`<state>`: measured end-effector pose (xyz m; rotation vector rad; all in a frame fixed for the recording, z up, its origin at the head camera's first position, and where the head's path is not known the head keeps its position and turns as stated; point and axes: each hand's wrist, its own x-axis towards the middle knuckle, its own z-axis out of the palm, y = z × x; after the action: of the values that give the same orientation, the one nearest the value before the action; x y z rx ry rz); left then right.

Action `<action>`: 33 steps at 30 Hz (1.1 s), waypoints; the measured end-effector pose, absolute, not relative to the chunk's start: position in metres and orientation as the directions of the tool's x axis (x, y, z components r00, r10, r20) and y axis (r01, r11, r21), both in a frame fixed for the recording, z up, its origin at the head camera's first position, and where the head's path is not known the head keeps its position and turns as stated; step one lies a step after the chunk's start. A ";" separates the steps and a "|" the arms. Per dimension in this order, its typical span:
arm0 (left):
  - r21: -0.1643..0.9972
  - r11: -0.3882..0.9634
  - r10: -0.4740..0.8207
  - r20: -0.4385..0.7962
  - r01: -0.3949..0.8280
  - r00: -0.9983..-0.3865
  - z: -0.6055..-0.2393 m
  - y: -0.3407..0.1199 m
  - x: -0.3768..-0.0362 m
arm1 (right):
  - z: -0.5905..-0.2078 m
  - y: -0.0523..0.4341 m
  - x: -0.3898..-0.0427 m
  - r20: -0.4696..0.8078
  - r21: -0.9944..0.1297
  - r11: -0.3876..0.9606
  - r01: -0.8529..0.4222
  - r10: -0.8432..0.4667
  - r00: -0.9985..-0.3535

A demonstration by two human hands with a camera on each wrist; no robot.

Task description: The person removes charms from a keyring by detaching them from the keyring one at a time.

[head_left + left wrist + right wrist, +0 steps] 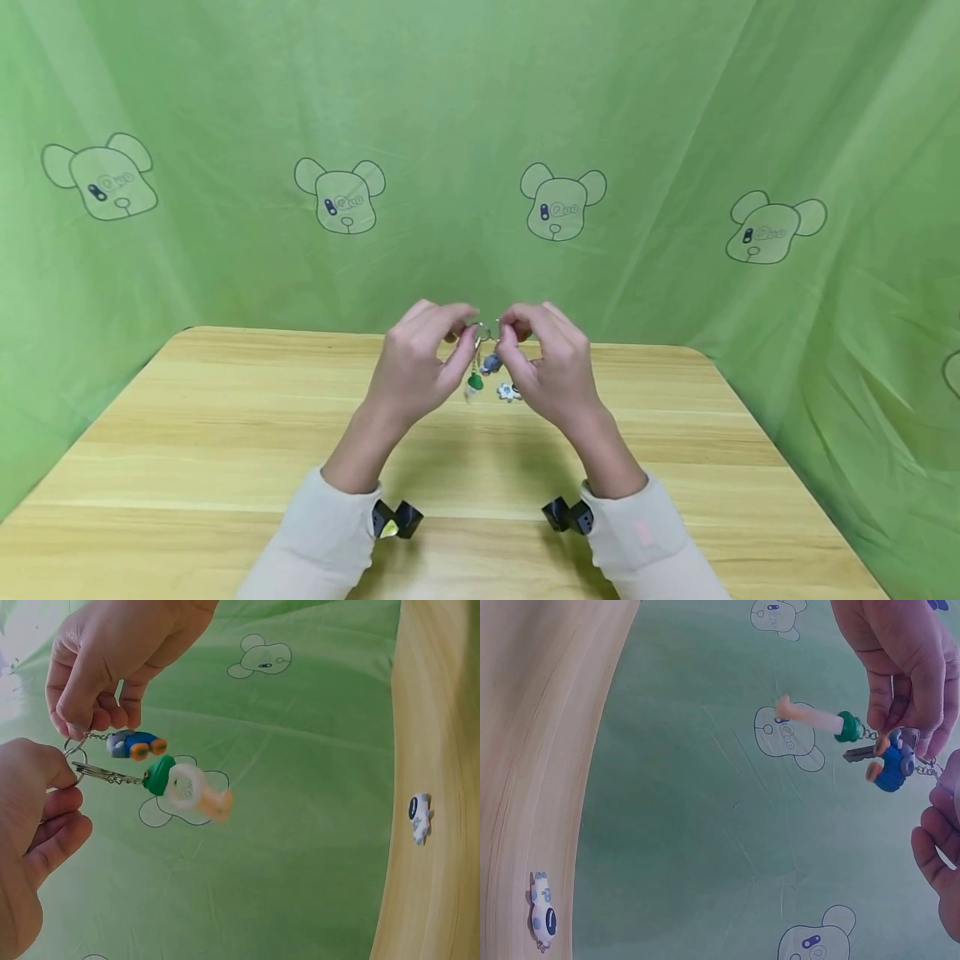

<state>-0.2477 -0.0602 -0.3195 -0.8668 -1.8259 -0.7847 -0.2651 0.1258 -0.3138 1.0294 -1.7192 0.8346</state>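
My left hand (417,358) and right hand (553,360) are raised close together over the far part of the table, pinching metal key rings (75,751) between thumbs and fingertips. From the rings near my left fingers hangs a charm with a green cap (157,776) and a pale body, on a short chain. A metal key (859,754) shows beside it. By my right fingertips dangles a blue figure charm (891,766) with orange feet. I cannot tell whether the two rings are linked. On the table below lies a white charm (507,391) with blue spots and a dark oval.
The wooden table (225,450) ends just beyond my hands. A green curtain (465,100) printed with bear heads hangs behind it and along the sides. Small black cameras (407,519) sit at both sleeve cuffs.
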 end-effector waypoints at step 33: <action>0.120 0.568 0.249 0.918 0.814 -0.309 -0.319 -0.061 -0.246 | -0.313 0.127 -0.265 0.933 -0.094 0.422 -0.902 -0.277 -0.228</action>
<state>-0.2461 -0.0611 -0.3187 -0.8681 -1.8406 -0.7381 -0.2650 0.1266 -0.3127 1.0269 -1.7383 0.8338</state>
